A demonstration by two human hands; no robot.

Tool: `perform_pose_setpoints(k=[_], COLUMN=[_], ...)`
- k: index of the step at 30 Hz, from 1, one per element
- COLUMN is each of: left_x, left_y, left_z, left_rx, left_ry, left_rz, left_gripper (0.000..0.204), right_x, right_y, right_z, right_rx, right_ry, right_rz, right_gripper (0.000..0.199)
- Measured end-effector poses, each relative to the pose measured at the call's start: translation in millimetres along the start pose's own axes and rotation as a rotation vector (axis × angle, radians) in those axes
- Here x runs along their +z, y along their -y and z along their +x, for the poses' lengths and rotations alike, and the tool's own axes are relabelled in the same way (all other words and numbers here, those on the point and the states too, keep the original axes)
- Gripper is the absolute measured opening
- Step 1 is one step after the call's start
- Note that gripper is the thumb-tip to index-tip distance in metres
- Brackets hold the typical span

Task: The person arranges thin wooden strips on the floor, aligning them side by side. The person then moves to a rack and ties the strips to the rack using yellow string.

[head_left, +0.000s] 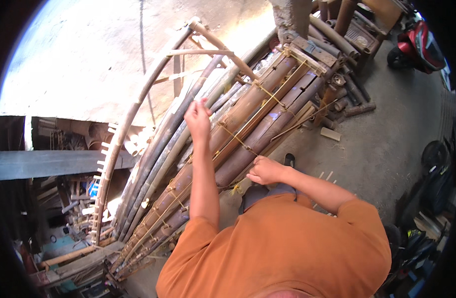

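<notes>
In front of me lie long brown bamboo tubes (252,139), side by side and lashed at intervals with yellowish cord (233,134). My left hand (198,119) is closed above the far-left edge of the tubes; whatever its fingers pinch is too small to make out. On the near side, my right hand (265,171) is closed with the fingers curled in. One strand of the cord crosses the tubes and reaches that right hand. A small yellow tuft of cord (236,188) hangs at the near edge of the tubes.
A curved bamboo frame (133,111) with short pegs rises to the left. Cut bamboo pieces (352,89) are piled at the far right, near a concrete post (293,17). A red motorbike (420,47) stands beyond them on the concrete floor (382,134).
</notes>
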State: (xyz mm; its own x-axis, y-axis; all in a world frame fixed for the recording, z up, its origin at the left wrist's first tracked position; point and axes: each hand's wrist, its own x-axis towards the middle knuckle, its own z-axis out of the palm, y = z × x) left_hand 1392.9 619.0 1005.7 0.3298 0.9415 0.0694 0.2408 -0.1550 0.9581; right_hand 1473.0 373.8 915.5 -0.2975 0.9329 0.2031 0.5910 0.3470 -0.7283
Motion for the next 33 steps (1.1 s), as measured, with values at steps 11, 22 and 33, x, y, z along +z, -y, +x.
perform_pose_setpoints(k=[11, 22, 33], left_x=[-107, -170, -171], left_y=[74, 88, 107], left_z=[-32, -173, -171], left_rx=[0.247, 0.097, 0.117], left_ry=[0.233, 0.348, 0.409], left_rz=[0.668, 0.825, 0.471], left_gripper=[0.033, 0.025, 0.031], right_x=[102, 137, 89], right_y=[66, 126, 52], right_z=[26, 133, 244], right_rx=[0.22, 0.418, 0.247], right_ry=[-0.172, -1.374, -0.166], right_rz=[0.162, 1.201, -0.417], right_gripper=[0.02, 0.025, 0.053])
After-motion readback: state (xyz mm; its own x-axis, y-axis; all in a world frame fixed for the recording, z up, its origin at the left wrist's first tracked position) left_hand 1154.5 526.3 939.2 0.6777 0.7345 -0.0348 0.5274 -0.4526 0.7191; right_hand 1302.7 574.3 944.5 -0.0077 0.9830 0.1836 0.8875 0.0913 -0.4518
